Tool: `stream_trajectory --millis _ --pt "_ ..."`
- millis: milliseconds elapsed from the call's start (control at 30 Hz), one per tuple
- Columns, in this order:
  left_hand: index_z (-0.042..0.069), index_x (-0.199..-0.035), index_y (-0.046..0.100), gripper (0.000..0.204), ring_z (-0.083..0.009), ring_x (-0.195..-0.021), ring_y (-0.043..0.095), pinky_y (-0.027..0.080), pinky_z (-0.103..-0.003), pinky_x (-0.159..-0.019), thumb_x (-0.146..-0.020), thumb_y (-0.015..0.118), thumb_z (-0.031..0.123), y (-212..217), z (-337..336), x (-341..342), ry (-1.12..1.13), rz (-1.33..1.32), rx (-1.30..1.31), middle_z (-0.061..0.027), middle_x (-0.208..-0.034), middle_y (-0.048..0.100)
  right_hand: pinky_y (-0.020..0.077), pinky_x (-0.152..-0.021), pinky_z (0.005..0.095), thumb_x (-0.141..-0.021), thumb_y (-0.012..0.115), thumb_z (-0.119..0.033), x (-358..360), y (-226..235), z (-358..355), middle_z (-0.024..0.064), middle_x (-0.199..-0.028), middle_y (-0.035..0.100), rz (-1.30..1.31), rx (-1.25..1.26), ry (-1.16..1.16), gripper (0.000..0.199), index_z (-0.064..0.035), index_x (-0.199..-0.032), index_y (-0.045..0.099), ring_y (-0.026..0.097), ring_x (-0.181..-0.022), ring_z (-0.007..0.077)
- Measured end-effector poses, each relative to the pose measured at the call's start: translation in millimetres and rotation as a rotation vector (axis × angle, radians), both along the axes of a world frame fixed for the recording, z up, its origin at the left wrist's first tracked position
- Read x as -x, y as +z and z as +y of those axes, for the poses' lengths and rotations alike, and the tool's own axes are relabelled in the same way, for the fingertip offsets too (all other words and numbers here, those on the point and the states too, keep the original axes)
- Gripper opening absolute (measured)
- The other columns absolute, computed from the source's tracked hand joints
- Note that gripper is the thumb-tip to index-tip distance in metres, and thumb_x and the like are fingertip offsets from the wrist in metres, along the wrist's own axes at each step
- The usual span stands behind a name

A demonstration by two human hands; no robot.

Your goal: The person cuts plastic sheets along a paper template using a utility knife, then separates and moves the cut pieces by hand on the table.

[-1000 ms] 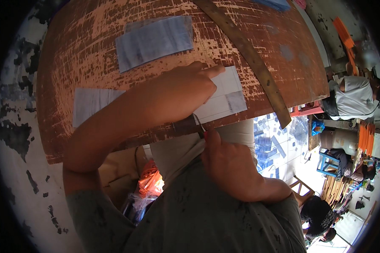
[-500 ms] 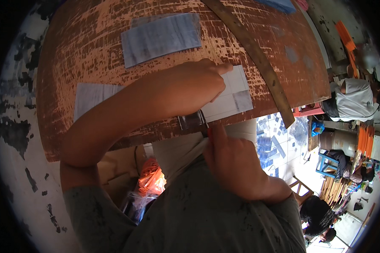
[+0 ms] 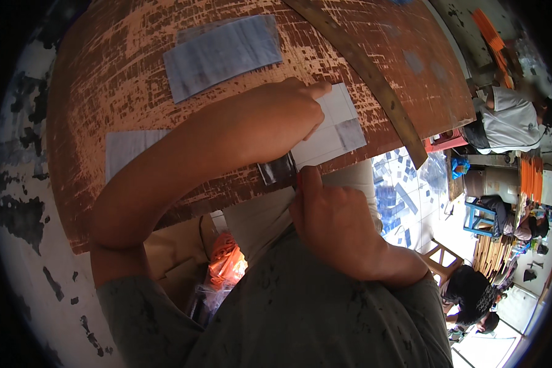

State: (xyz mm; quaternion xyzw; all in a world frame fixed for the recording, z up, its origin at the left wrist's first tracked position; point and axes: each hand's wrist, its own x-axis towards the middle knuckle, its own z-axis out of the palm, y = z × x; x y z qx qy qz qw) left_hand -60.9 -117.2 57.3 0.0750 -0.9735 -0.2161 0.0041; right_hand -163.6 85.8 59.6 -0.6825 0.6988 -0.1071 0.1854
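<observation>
A pale sheet with ruled lines and one grey marbled patch lies at the table's near edge. Across it rests my left hand, palm down with a finger stretched out toward the sheet's far corner; its other fingers are partly hidden. A dark glossy piece sits beside the sheet, just below my left wrist. At the table edge, my right hand is closed around a slim red-handled tool, mostly hidden by the fingers. Its tip is near the sheet's near left corner.
Grey marbled sheets lie farther back on the worn brown table, and another lies left, under my forearm. A long metal strip overhangs the near edge. An orange bag is below; other people sit to the right.
The whole view has shifted and tilted slightly. Less of the red handle shows between my right fingers. My left hand stays on the pale sheet.
</observation>
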Motion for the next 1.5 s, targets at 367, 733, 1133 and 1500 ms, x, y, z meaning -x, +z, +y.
stream_trajectory --millis 367,733,1133,1500 --pt "0.003 -0.102 0.064 0.025 -0.0423 -0.133 0.072 0.062 -0.045 -0.092 -0.086 0.069 -0.016 6.8 0.8 2.7 -0.010 -0.097 0.015 -0.0216 -0.180 0.045 0.0574 -0.058 0.0528 -0.105 0.069 -0.013 -4.3 0.4 -1.6 0.0202 -0.071 0.072 -0.014 -0.062 -0.079 0.020 0.0030 -0.112 0.060 0.074 -0.063 0.0419" --pt "0.004 -0.102 0.064 0.026 -0.0422 -0.146 0.064 0.060 -0.045 -0.102 -0.085 0.069 -0.016 4.2 5.2 3.3 -0.006 -0.080 0.066 -0.0215 -0.180 0.044 0.0584 -0.060 0.0537 -0.103 0.071 -0.014 -2.4 3.9 -4.0 0.0197 -0.069 0.070 -0.018 -0.062 -0.053 0.021 0.0035 -0.110 0.062 0.074 -0.064 0.0426" --pt "0.005 -0.102 0.063 0.028 -0.0424 -0.144 0.066 0.062 -0.044 -0.097 -0.085 0.070 -0.016 6.9 4.7 2.4 -0.009 -0.082 0.057 -0.0205 -0.181 0.043 0.0595 -0.061 0.0562 -0.102 0.068 -0.013 -2.0 11.6 9.1 0.0211 -0.070 0.071 -0.029 -0.146 -0.069 0.025 0.0050 -0.117 0.063 0.074 -0.066 0.0455" --pt "0.005 -0.103 0.063 0.029 -0.0408 -0.139 0.070 0.063 -0.044 -0.093 -0.085 0.071 -0.016 3.8 5.0 3.8 0.001 -0.092 0.077 -0.0200 -0.182 0.043 0.0624 -0.060 0.0447 -0.101 0.067 -0.011 -0.2 20.9 30.8 0.0162 -0.083 0.071 0.063 -0.206 0.011 0.016 0.0046 -0.104 0.069 0.079 -0.070 0.0325"
